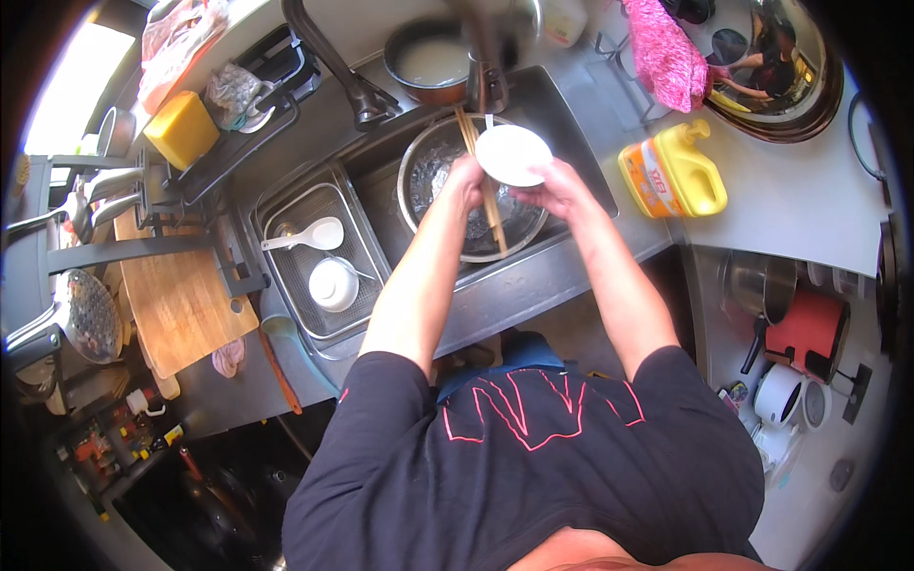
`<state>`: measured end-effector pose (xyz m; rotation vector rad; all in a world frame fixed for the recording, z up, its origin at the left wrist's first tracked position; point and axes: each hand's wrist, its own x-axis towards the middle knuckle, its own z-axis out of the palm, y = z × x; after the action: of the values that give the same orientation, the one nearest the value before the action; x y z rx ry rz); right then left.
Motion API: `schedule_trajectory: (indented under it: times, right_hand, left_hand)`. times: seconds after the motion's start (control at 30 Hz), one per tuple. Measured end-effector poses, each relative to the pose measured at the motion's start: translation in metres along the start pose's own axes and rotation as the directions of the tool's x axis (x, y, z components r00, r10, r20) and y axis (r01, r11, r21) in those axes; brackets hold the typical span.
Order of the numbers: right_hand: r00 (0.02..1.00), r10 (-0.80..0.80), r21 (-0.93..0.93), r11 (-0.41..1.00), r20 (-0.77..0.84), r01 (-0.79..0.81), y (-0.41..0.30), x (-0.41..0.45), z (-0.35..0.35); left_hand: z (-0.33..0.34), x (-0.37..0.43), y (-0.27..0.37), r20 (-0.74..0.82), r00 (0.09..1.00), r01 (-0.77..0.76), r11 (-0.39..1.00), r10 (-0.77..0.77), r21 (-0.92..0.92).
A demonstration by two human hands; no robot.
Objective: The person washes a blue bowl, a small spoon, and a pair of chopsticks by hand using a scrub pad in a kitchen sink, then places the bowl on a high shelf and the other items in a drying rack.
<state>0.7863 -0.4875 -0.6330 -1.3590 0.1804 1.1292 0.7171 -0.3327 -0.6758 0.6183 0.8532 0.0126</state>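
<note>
A white bowl is in my right hand, whose fingers grip its near right edge. My left hand is closed around a bundle of wooden chopsticks, close beside the bowl. The chopsticks slant across a round metal basin in the sink. Water with suds shows in the basin, and both hands are above it. The tap stands just beyond the bowl. A short pale strip below the spout may be running water. My left fingertips are partly hidden.
Left of the basin, a wire-mesh drainer holds a white rice paddle and a white bowl. A yellow jug bearing writing stands to the right. Behind is a pot of cloudy liquid. A cutting board lies far left.
</note>
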Motion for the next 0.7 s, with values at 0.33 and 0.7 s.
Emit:
schedule_trajectory:
  times: [0.33,0.7]
  right_hand:
    - [0.958,-0.249,0.223,0.951,0.142,0.214,0.005,0.035,0.061]
    - [0.737,-0.614,-0.411,0.771,-0.283,0.485,0.013,-0.014,-0.004]
  left_hand:
    - [-0.074,-0.008,-0.018,0.276,0.961,0.111,0.934,-0.014,-0.339]
    - [0.017,0.034,-0.022,0.055,0.773,-0.600,0.757,0.632,-0.258]
